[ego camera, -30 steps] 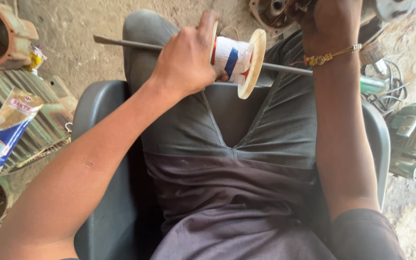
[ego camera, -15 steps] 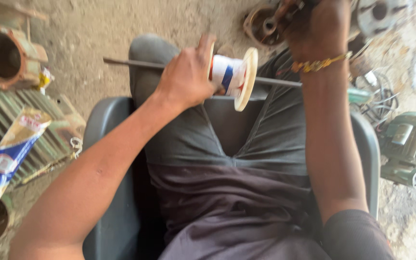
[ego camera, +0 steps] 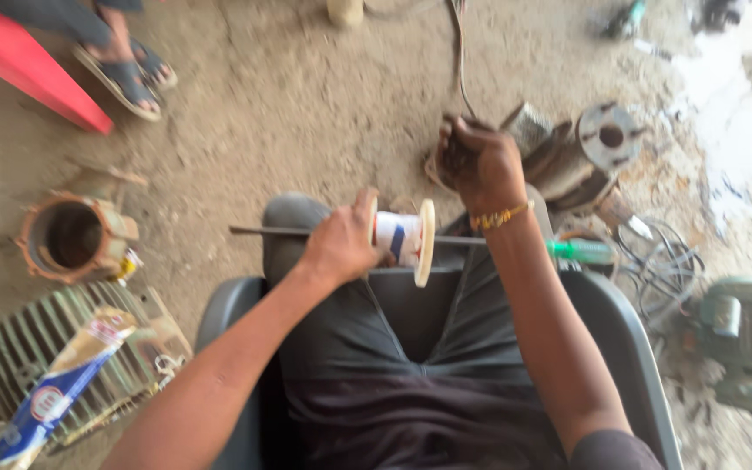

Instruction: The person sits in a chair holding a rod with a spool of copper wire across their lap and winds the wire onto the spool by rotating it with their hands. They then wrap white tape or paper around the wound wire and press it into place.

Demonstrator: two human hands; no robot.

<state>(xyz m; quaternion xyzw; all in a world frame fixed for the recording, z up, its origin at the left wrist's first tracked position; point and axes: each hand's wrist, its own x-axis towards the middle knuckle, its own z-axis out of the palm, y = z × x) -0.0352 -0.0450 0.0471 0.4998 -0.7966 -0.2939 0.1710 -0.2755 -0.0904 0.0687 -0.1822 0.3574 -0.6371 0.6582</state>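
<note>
- Left hand [ego camera: 339,248]: closed around the near flange of the spool [ego camera: 404,239], holding it over the lap, above the knees.
- Spool: cream flanges, white core with a blue mark; threaded on a thin metal rod [ego camera: 258,231] that runs level across the thighs, its bare end sticking out to the left of the left hand.
- Right hand [ego camera: 478,161]: clenched in a fist, raised ahead of the spool; it grips a thin wire [ego camera: 460,61] that leads away up the floor. What else the fist encloses cannot be told.
- Bracelet [ego camera: 500,217]: gold, on the right wrist.
- Screwdriver [ego camera: 580,251]: green handle, lying just right of the right forearm, in line with the rod.
- Chair [ego camera: 228,313]: grey plastic; the person sits in it, in dark trousers.
- Floor, left: a round rusty housing [ego camera: 73,235]; nearer, a finned motor casing [ego camera: 28,348] with a blue and tan packet [ego camera: 63,387] lying across it.
- Floor, right: a rusty flanged motor part [ego camera: 598,148] just beyond the right hand; a green motor [ego camera: 746,335] well apart.
- Top left: another person's sandalled foot [ego camera: 124,65] beside a red edge [ego camera: 32,74].
</note>
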